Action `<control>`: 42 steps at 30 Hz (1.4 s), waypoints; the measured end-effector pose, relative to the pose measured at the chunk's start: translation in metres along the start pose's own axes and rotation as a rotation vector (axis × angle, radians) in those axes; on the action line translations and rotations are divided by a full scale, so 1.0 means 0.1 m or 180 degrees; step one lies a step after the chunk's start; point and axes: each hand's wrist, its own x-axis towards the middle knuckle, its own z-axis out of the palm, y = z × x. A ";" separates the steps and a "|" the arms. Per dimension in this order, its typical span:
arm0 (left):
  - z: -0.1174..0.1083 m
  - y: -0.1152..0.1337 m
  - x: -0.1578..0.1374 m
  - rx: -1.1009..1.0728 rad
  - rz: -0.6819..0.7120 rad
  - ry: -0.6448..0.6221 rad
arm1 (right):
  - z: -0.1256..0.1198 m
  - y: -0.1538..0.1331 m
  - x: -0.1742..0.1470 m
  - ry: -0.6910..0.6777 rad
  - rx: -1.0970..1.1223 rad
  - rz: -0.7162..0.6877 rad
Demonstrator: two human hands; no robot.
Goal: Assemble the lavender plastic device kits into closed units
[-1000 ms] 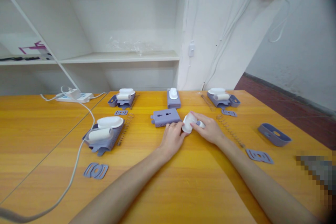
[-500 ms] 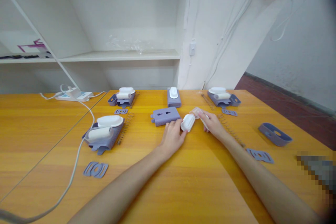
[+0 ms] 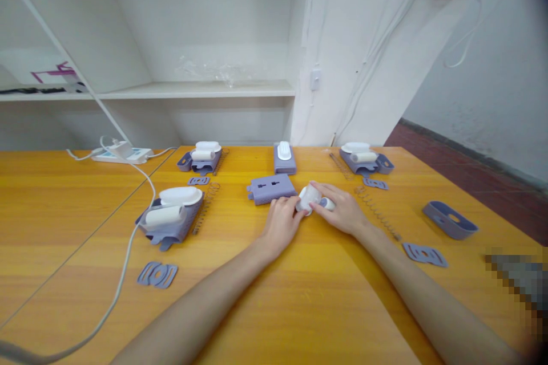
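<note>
My left hand (image 3: 280, 225) is closed on the left edge of a white oval ribbed piece (image 3: 302, 205), low over the table. My right hand (image 3: 342, 210) grips a translucent plastic piece (image 3: 314, 194) and presses it over that oval piece. A white cylinder (image 3: 329, 203) with a purple end shows under the right fingers; how it joins the translucent piece is hidden. Just behind my left hand lies a purple case (image 3: 272, 189) with two dark cutouts. Farther back, another purple case (image 3: 291, 167) carries a white oval piece (image 3: 283, 151).
Purple cases with white parts stand at left (image 3: 171, 234), back left (image 3: 208, 165) and back right (image 3: 362, 166). Springs (image 3: 377, 214), flat purple plates (image 3: 424, 254) and a purple oval frame (image 3: 449, 219) lie about. A white cable (image 3: 124, 271) crosses the left side near a power strip (image 3: 137, 155).
My right hand has moved left, bringing the translucent piece from beside the white oval piece onto it. The left hand has stayed in place.
</note>
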 end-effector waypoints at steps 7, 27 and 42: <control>-0.02 0.02 0.01 0.0004 -0.0053 -0.0048 | 0.01 -0.03 -0.03 0.0129 -0.0383 -0.0112; -0.04 0.01 0.02 -0.0170 -0.0239 -0.0022 | 0.02 -0.06 -0.05 0.0101 -0.0534 -0.0307; -0.05 0.01 0.04 -0.0355 -0.0269 0.0028 | 0.00 -0.09 -0.04 0.0119 -0.0366 -0.0325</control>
